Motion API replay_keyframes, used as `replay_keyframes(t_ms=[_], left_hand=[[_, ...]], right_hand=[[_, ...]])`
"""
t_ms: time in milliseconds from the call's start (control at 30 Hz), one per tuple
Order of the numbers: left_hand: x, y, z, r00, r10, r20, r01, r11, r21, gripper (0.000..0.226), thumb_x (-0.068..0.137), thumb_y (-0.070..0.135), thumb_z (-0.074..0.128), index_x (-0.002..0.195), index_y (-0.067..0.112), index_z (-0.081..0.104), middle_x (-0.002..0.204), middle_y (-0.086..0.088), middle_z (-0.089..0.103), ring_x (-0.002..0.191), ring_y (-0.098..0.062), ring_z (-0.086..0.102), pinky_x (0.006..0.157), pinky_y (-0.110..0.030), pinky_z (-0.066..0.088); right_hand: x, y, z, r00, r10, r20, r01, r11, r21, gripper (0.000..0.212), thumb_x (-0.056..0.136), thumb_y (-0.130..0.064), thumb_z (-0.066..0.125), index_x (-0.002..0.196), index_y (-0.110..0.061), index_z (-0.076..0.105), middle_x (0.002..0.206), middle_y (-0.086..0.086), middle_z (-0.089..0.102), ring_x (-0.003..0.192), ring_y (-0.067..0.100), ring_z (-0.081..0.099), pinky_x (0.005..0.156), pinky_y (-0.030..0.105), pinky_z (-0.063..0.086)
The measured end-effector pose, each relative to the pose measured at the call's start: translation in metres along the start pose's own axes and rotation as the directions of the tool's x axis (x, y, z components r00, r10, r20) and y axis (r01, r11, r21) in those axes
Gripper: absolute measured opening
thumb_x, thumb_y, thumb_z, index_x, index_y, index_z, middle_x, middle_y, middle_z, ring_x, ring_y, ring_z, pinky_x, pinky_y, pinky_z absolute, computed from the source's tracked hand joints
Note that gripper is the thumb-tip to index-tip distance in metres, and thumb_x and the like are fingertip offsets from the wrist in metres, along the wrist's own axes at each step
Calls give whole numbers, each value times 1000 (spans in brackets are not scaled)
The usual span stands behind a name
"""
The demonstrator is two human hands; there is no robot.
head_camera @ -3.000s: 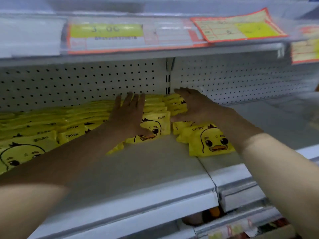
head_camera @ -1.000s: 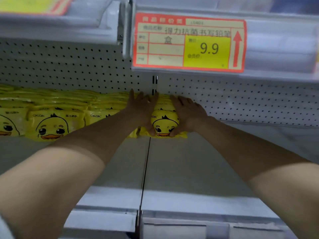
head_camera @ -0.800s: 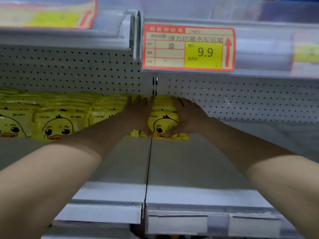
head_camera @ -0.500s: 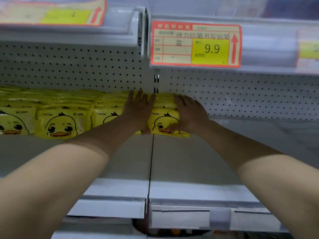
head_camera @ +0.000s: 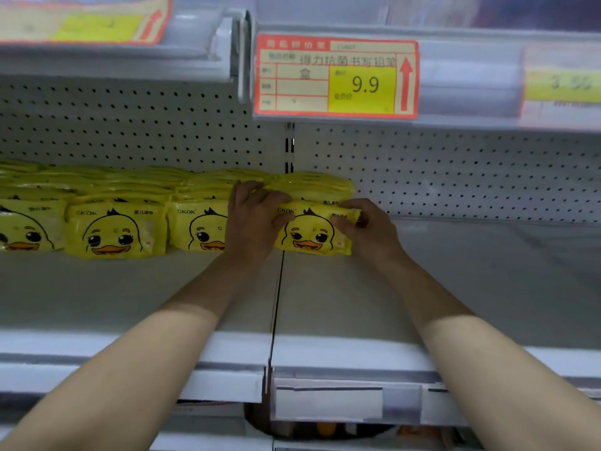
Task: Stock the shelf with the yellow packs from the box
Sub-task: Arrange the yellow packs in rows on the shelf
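White metal makes up the shelf [head_camera: 341, 307], a wide flat board with a thin dark seam running front to back near its middle. Behind it stands a back wall [head_camera: 455, 170] full of small round holes. Above hangs a second shelf edge [head_camera: 471, 79] with a red and yellow price tag [head_camera: 336, 76] that reads 9.9. Two more tags sit at the far left and far right, both blurry. The right half of the shelf is bare.

Yellow packs [head_camera: 113, 229] with a duck face fill the left half. They lie in rows, flat and stacked, reaching back to the wall. Each pack is wider than it is tall, so its long side runs left to right. The duck faces look out to the front.

Both bare arms reach in from below. The left hand [head_camera: 257, 219] lies palm down with its fingers spread, and its thumb touches the left end of the front pack [head_camera: 312, 231]. The right hand [head_camera: 367, 226] curls round the right end of that pack, thumb on the front. Together they pinch the pack from both sides. This pack stands last in the row, just right of the seam, with its duck face upright. More packs are piled right behind it.
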State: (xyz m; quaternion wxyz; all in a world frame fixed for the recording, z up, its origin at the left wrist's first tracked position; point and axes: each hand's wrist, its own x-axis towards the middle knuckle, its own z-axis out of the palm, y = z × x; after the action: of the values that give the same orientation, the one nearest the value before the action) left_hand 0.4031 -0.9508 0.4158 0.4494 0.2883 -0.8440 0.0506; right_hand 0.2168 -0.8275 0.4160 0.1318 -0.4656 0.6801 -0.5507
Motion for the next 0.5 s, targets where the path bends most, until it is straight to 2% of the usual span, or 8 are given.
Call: replay_keyframes(t_ms=[100, 167, 233, 367, 500], left_hand=[[5, 1, 0, 999, -19, -28, 19, 1000, -8, 25, 78, 35, 71, 96, 18, 73, 83, -5, 71, 107, -36, 53, 98, -60, 40], [9, 0, -2, 1000, -25, -17, 26, 1000, 9, 23, 76, 34, 74, 93, 18, 74, 79, -5, 69, 104, -36, 54, 99, -60, 39], [8, -2, -2, 1000, -8, -17, 9, 999, 32, 24, 75, 32, 77, 93, 18, 74, 78, -5, 69, 103, -36, 54, 102, -61, 36], [0, -9, 2, 999, 40, -32, -38, 998, 59, 27, 80, 38, 67, 96, 18, 73, 85, -2, 70, 106, -34, 54, 106, -59, 33], [-5, -12, 3, 994, 88, -59, -87, 996, 24, 24, 82, 33, 69, 98, 15, 68, 92, -3, 71, 116, -36, 51, 108, -56, 31]], right_hand=[[13, -8, 1, 999, 24, -27, -22, 997, 74, 12, 84, -32, 77, 94, -31, 71, 98, -11, 67, 90, 7, 61, 80, 26, 50], [18, -11, 3, 998, 51, -39, -45, 989, 141, 8, 81, -29, 80, 84, -30, 73, 97, -7, 72, 98, 13, 66, 92, 37, 54], [16, -10, 8, 997, 60, -56, -50, 984, 169, 9, 79, -28, 81, 81, -31, 73, 96, -9, 72, 100, 12, 65, 96, 40, 53], [12, -7, 6, 996, 47, -76, -36, 990, 133, 11, 78, -29, 82, 81, -35, 73, 95, -13, 71, 94, 11, 63, 90, 37, 54], [11, -6, -2, 998, 28, -60, -24, 998, 66, 9, 78, -29, 82, 81, -32, 75, 76, -20, 65, 75, 3, 56, 76, 23, 48]])
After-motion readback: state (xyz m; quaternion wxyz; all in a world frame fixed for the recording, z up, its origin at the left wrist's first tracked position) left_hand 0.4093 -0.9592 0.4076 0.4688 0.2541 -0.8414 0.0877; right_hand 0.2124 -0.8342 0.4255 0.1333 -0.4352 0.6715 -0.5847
